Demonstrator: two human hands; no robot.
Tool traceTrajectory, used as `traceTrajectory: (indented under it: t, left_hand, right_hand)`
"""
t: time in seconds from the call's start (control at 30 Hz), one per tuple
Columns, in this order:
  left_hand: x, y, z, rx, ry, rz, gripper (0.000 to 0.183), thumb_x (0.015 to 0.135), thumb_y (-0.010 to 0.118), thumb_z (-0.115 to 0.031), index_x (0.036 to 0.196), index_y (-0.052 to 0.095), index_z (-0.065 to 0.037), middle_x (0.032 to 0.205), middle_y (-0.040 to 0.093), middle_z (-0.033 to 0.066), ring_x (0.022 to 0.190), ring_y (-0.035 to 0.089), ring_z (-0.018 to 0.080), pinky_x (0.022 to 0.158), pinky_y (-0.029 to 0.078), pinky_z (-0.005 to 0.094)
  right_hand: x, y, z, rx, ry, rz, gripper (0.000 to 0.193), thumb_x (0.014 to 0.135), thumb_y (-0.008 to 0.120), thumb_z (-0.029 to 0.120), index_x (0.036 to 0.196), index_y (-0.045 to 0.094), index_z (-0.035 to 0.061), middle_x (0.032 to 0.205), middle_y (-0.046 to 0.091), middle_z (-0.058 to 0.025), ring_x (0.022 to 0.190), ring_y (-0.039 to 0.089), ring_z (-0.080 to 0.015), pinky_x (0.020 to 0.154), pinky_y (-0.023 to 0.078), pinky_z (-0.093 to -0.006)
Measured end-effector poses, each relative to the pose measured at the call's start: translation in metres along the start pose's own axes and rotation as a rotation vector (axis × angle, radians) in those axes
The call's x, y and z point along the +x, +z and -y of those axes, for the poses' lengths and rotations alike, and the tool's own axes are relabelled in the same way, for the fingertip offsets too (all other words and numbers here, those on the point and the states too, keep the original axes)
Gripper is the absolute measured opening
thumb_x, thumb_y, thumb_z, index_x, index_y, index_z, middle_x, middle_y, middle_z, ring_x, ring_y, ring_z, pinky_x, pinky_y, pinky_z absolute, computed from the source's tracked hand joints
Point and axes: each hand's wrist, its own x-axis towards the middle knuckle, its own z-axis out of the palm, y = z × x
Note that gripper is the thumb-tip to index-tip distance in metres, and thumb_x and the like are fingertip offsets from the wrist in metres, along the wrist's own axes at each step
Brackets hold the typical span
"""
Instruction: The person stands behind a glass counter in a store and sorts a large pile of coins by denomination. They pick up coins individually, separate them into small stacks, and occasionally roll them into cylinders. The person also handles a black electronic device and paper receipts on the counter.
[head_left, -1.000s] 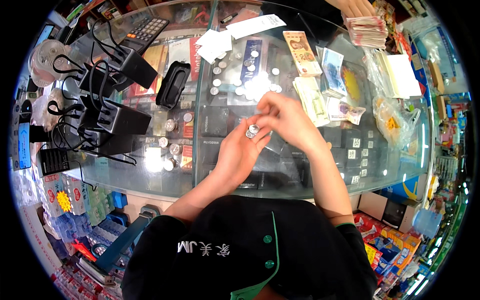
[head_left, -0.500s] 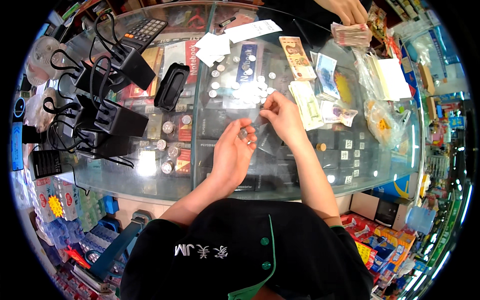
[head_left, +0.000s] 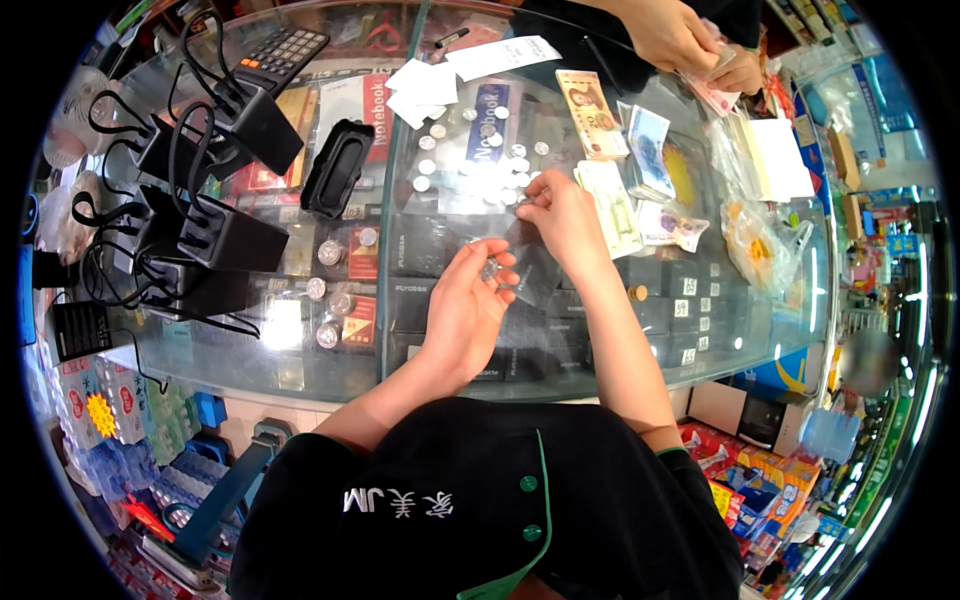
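The person's left hand (head_left: 468,312) is cupped palm up, fingers half curled around round silver metal coins (head_left: 490,268), presumably so none spill. Farther out, the right hand (head_left: 565,222) pinches nearly closed beside loose silver coins (head_left: 519,151), spread flat, perhaps for reach; whether it grips one cannot be told. The clear glass counter (head_left: 565,362) extends toward a co-worker's hands (head_left: 672,38); shop shelves (head_left: 905,245) stand rightward.
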Motion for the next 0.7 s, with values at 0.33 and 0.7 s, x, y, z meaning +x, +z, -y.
traceTrajectory:
  t: [0.33,0.7]
  left_hand:
    - [0.007,0.000,0.004,-0.033,0.003,0.002,0.030,0.100,0.043,-0.022,0.119,0.051,0.000,0.109,0.053,0.0077,0.107,0.052,0.0213,0.091,0.039,0.0347]
    - [0.006,-0.007,0.006,-0.046,-0.123,0.061,0.029,0.101,0.042,-0.023,0.110,0.053,0.001,0.091,0.054,0.0065,0.078,0.047,0.0136,0.073,0.041,0.0272]
  right_hand:
    - [-0.026,-0.014,-0.016,0.386,-0.105,0.206,0.019,0.075,0.071,-0.001,0.083,0.054,0.0034,0.075,0.058,-0.0004,0.070,0.056,-0.0083,0.063,0.046,-0.0243]
    - [0.015,0.001,-0.039,-0.279,-0.240,-0.242,0.026,0.074,0.075,0.010,0.089,0.058,-0.0019,0.085,0.062,-0.0152,0.075,0.062,-0.0272,0.067,0.050,-0.0363]
